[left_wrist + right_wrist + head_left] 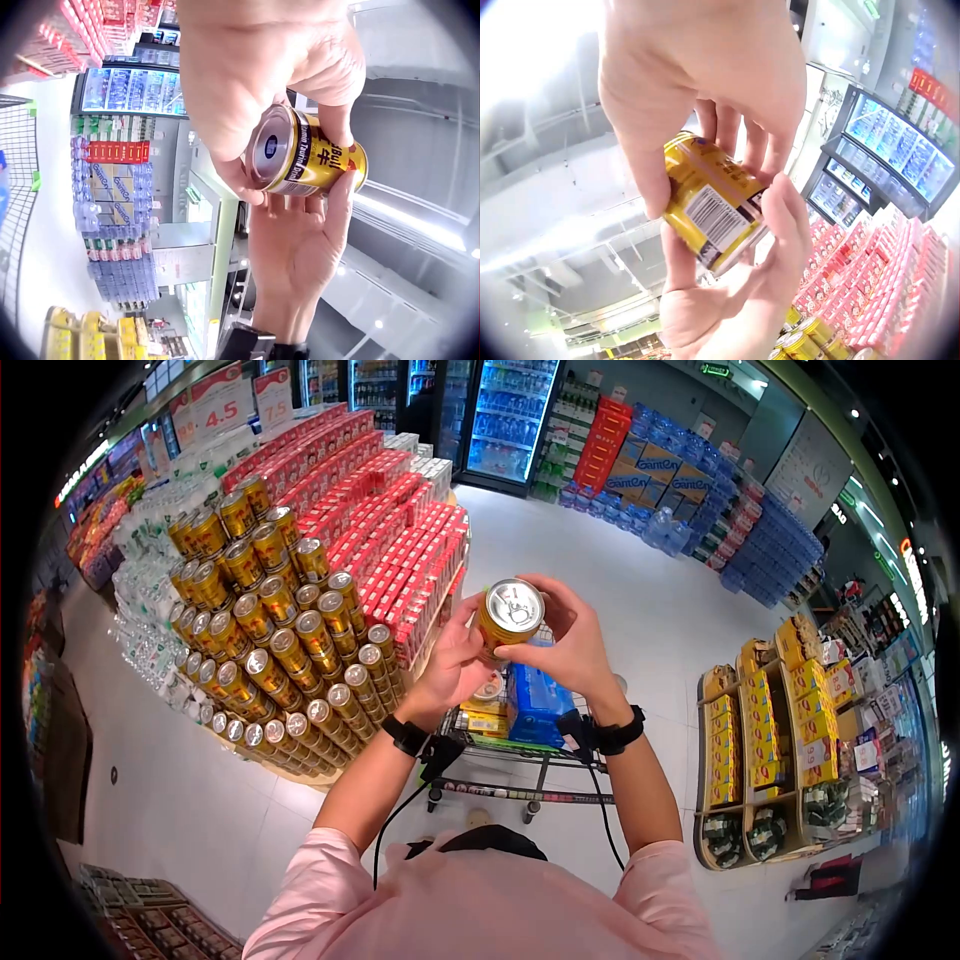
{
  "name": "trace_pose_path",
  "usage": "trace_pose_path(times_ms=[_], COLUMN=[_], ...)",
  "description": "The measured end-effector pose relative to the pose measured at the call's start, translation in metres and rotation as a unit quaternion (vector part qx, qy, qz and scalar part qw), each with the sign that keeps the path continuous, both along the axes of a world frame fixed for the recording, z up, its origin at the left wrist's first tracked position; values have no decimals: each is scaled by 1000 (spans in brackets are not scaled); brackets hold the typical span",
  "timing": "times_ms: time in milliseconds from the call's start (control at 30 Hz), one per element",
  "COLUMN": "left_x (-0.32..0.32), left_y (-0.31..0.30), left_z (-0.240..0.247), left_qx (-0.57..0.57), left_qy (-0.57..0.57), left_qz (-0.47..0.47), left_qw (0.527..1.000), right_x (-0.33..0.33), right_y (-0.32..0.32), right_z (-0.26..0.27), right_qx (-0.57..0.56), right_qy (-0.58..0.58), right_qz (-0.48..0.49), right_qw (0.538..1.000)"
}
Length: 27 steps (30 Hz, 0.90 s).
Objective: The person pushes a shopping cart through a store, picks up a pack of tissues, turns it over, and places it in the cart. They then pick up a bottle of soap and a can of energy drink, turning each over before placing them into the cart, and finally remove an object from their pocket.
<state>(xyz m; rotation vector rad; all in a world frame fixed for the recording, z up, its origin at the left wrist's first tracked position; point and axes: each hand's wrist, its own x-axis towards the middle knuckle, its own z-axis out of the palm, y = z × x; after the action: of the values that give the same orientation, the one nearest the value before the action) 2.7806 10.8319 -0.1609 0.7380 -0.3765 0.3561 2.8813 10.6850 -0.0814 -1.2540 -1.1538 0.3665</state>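
Note:
A gold drink can (513, 610) with a silver pull-tab top is held up in front of the chest. My left hand (455, 660) grips its left side and lower end, while my right hand (568, 645) curls round the other side with the thumb across the front. The left wrist view shows the can's bare bottom and its yellow and black label (319, 154). In the right wrist view a barcode (716, 217) shows on the can between both hands. Below the hands stands a shopping cart (520, 785) holding a blue package (540, 705) and a yellow box (485, 721).
A tall stack of similar gold cans (265, 620) rises at the left, beside red and white cartons (410, 550). Yellow boxes fill a shelf unit (765, 730) at the right. Lit drink fridges (510, 420) and blue water packs (780, 550) stand at the back.

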Motion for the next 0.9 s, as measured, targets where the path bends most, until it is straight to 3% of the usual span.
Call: trace_pose_path(times_ms=[33, 133, 300, 500, 667, 733, 900], left_x=[3, 10, 9, -2, -11, -15, -32], left_y=[-3, -8, -17, -16, -15, -13, -26], left_z=[-3, 0, 6, 13, 17, 19, 66], left_qx=[-33, 14, -13, -29, 3, 1, 30], left_qy=[2, -38, -32, -19, 29, 25, 181], left_qz=[-11, -28, -37, -51, -5, -8, 32], left_qw=[999, 999, 999, 998, 1000, 1000, 983], right_x=[-6, -15, -23, -28, -27, -32, -1], right_y=[-8, -22, -32, -25, -18, -14, 6], right_z=[2, 1, -2, 4, 4, 8, 9], right_qx=[4, 42, 87, 121, 118, 96, 41], right_qy=[-21, -86, -140, -203, -226, -193, -12], right_qz=[-23, -82, -109, -107, -89, -94, -63], right_qw=[1000, 992, 980, 966, 963, 972, 997])
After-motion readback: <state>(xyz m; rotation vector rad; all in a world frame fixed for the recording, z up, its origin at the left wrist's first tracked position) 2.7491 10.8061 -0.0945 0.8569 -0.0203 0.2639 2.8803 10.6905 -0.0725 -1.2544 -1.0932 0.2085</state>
